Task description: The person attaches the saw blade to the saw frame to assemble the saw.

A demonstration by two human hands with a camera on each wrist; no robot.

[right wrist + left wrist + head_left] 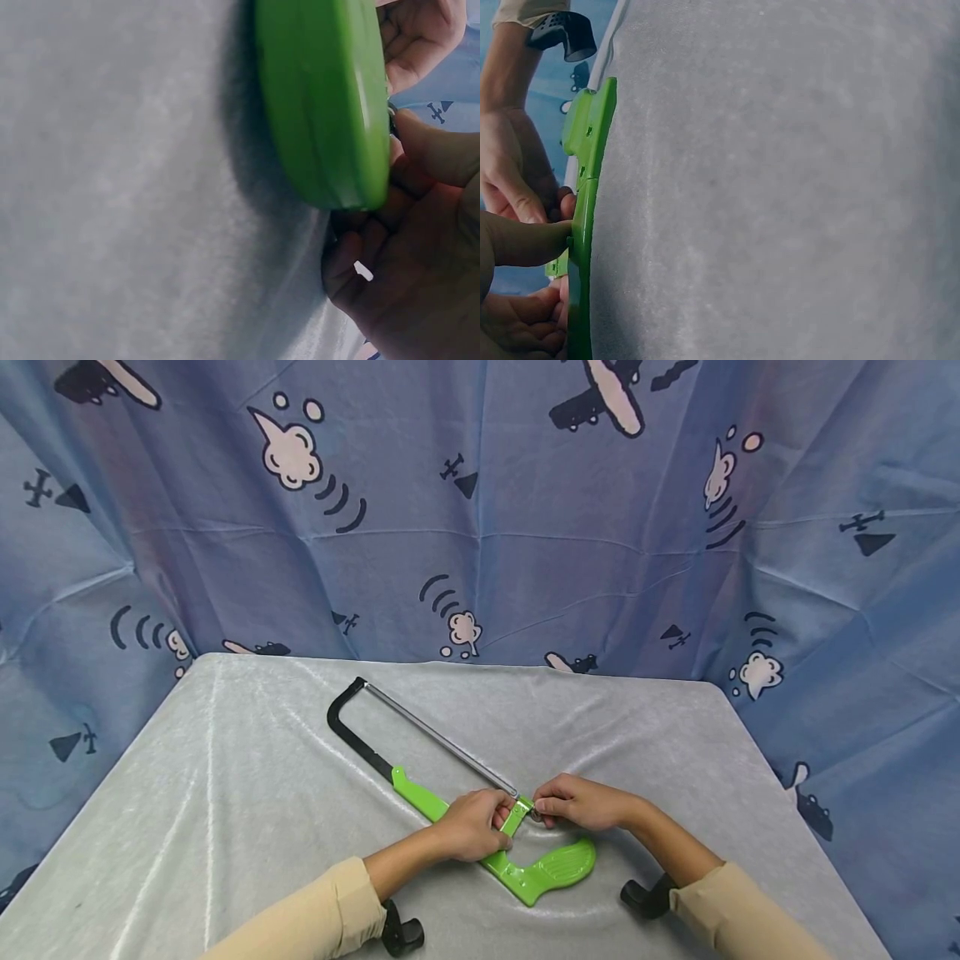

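A hacksaw with a bright green handle and frame and a black curved front bow lies across the cloth, its silver blade side facing away from me. My left hand grips the green frame near the short upright by the handle. At the end of that upright, my right hand pinches a small metal wing nut between thumb and fingers. The green handle looms close in the right wrist view and hides part of the right fingers. In the left wrist view the left thumb presses against the green frame.
A pale grey velvety cloth covers the table. Behind it hangs a blue curtain printed with planes and clouds. Black wrist-camera mounts hang under both forearms, just above the cloth.
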